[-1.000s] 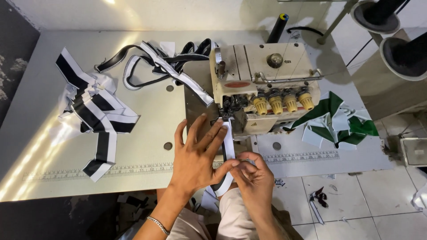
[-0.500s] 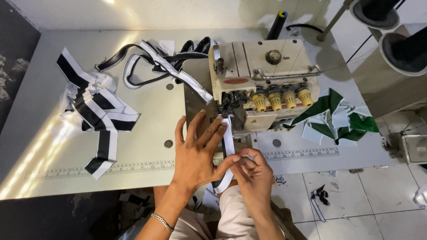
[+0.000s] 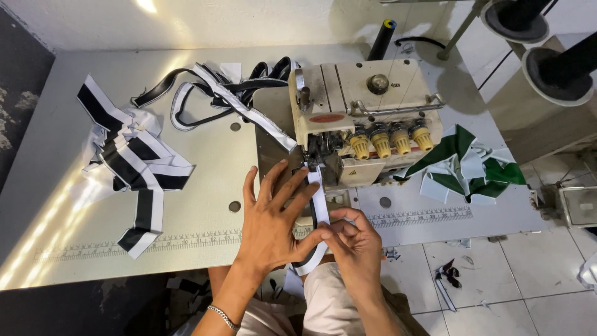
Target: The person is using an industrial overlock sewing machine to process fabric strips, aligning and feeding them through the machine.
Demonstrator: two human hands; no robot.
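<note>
Black-and-white strip (image 3: pixel 318 202) under left hand (image 3: pixel 273 224), sewing machine (image 3: pixel 364 115) ahead, green fabric (image 3: pixel 463 165) beside.

The strip's (image 3: pixel 318 205) lower stretch was hidden behind both hands (the right hand (image 3: pixel 351 246) mostly); forearms were cut off.

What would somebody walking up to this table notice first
First, the cream sewing machine with its row of yellow knobs, at the table's middle. Right before it, the left hand lies spread flat while the right hand pinches a black-and-white strip that runs up to the needle area. A pile of similar strips lies far left, and green and white pieces lie right of the machine.
</note>
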